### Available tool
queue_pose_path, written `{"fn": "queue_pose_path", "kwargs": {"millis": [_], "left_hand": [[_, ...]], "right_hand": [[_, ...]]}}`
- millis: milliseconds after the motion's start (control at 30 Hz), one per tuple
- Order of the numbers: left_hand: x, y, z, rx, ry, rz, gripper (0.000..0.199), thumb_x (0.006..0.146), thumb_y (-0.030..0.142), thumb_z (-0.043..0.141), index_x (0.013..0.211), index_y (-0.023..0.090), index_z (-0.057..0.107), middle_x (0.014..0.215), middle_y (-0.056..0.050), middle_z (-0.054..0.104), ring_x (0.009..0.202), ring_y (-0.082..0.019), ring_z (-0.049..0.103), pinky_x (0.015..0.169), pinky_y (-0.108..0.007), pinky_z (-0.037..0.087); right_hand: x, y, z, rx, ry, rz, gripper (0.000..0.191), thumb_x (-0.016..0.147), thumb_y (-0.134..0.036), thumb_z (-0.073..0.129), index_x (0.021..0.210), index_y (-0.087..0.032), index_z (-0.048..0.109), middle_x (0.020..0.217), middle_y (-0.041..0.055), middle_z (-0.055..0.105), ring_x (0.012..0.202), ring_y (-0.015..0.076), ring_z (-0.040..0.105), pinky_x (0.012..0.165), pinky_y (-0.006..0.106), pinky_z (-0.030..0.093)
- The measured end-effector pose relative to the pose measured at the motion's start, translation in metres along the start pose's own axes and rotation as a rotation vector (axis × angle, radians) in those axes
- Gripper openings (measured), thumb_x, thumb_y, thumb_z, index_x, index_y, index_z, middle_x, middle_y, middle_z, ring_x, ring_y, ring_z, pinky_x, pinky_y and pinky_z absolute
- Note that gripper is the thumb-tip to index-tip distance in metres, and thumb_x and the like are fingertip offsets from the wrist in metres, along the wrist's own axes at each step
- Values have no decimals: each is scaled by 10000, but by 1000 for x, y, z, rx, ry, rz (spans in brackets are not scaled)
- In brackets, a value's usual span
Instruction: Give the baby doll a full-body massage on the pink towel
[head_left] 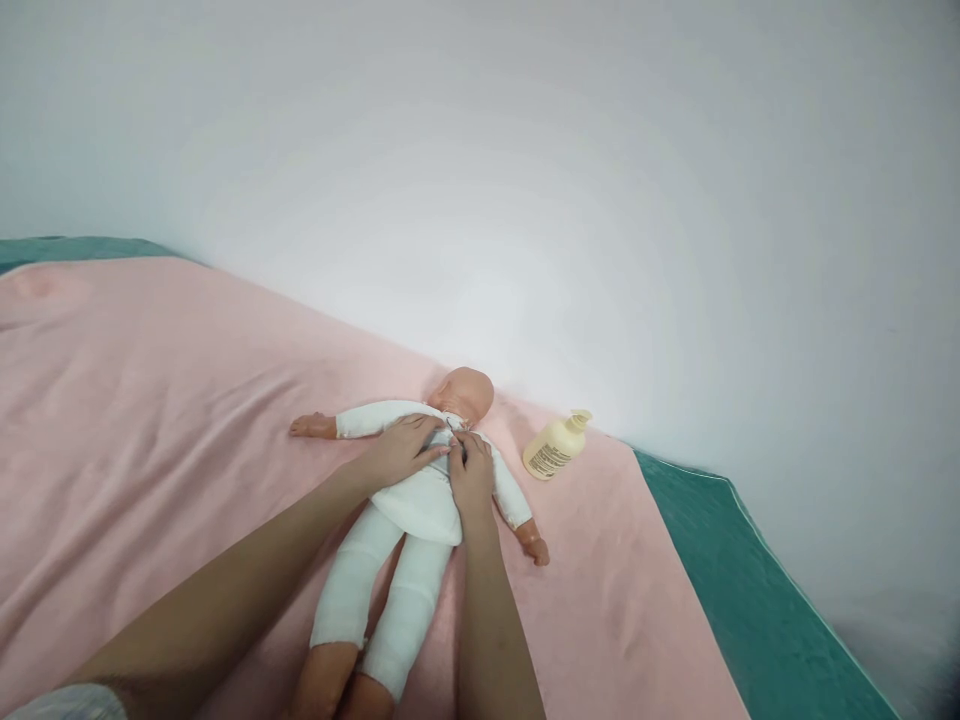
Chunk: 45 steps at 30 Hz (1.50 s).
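A baby doll [420,505] with a white cloth body lies on a pink blanket [187,400], its bald head at the far end and its legs toward me. My left hand [407,450] rests on the left side of the doll's upper torso, fingers stretched out. On the right side of the torso lies my right hand [472,470], its fingers apart and slightly bent near the doll's neck. The two hands are close together on the white cloth. Neither hand visibly holds anything.
A pale yellow pump bottle [555,447] stands slightly tilted on the blanket, right of the doll's head. Green fabric [720,540] shows beyond the blanket's right edge and at the far left. A plain white wall [525,180] rises behind the doll.
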<state>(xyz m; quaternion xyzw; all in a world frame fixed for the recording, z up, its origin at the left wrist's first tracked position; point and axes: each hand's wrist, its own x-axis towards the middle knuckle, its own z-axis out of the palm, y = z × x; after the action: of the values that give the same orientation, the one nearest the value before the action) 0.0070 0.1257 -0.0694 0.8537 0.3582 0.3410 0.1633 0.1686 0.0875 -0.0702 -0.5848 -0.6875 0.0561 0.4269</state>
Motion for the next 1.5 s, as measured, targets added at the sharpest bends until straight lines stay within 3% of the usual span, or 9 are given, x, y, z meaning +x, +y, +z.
{"fn": "queue_pose_path", "kwargs": {"millis": [300, 533, 767, 1200, 1300, 1400, 1500], "left_hand": [[-1, 1, 2, -3, 46, 5, 481, 929, 492, 419, 1289, 177, 473, 1293, -131, 564, 1227, -284, 492, 1029, -443, 376], [0, 0, 2, -3, 13, -10, 461, 928, 488, 424, 1243, 162, 506, 1266, -127, 583, 1209, -282, 506, 1030, -437, 378], [-2, 4, 1, -18, 65, -17, 595, 927, 509, 414, 1406, 162, 350, 1394, -153, 483, 1282, -303, 447, 1052, -466, 347], [-2, 2, 3, -29, 30, -55, 584, 929, 507, 410, 1375, 130, 397, 1390, -154, 493, 1287, -299, 441, 1068, -444, 341], [-2, 7, -7, -87, 61, -66, 604, 935, 492, 405, 1410, 125, 337, 1403, -154, 475, 1291, -292, 434, 1071, -440, 340], [-2, 18, -33, -135, 46, -52, 567, 928, 490, 428, 1384, 157, 382, 1388, -120, 492, 1286, -284, 427, 1071, -421, 336], [-8, 38, -71, -143, -43, -70, 469, 923, 495, 444, 1279, 200, 519, 1312, -63, 568, 1231, -270, 475, 1031, -380, 365]], "right_hand": [[-3, 1, 1, -13, 42, -32, 367, 949, -349, 381, 1168, -171, 615, 1197, 126, 622, 1143, 247, 523, 1002, 418, 365], [-1, 2, 2, -42, -8, -7, 371, 946, -335, 379, 1159, -165, 631, 1197, 121, 626, 1141, 260, 521, 1012, 434, 358], [-4, 0, 0, 29, 73, -11, 390, 950, -343, 368, 1195, -150, 602, 1244, 134, 593, 1188, 244, 500, 1029, 419, 365], [-4, 1, 1, 32, 20, 8, 414, 954, -352, 358, 1216, -139, 597, 1258, 130, 595, 1201, 257, 492, 1052, 440, 343], [-9, -5, -9, 128, 76, 35, 399, 952, -361, 380, 1227, -162, 590, 1271, 121, 575, 1211, 236, 478, 1060, 415, 344], [-13, -12, -32, 212, 120, 55, 352, 946, -366, 422, 1180, -198, 623, 1221, 106, 587, 1168, 230, 501, 1021, 392, 379], [-15, -18, -63, 307, -32, 35, 285, 941, -366, 469, 1069, -222, 679, 1049, 71, 647, 987, 215, 578, 866, 346, 454]]}}
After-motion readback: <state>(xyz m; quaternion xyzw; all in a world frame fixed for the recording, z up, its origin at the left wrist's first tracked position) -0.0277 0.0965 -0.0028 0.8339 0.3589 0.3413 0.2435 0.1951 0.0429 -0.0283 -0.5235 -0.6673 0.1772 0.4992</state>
